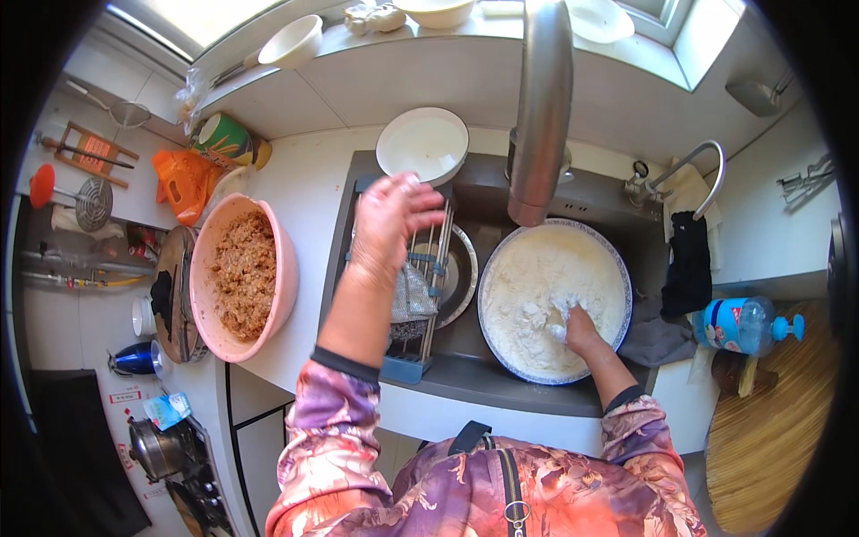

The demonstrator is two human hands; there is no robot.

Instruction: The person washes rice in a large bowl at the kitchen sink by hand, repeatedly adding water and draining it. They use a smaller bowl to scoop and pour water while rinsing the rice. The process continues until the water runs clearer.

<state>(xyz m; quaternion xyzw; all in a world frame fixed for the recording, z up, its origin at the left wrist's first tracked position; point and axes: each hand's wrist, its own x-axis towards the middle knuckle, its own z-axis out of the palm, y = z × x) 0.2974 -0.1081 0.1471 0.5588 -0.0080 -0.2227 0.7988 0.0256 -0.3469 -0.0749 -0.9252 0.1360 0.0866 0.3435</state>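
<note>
A large basin with a blue patterned rim (489,335) rests in the sink and holds white flour (537,268). My right hand (580,327) is down in the flour right of the basin's middle, its fingertips coated and partly hidden among white clumps; whether it grips any is unclear. My left hand (400,211) is raised over the sink's drying rack, fingers spread and slightly blurred, with nothing in it. Just beyond it stands a white bowl (423,143) with liquid inside. A pink basin (289,295) of minced filling (245,275) stands on the counter to the left.
A metal faucet (542,121) hangs over the basin's far edge. The drying rack (406,371) spans the sink (470,386) beside a metal bowl (470,248). At right are a blue pump bottle (738,327), a grey cloth (658,341) and a curved small tap (718,161).
</note>
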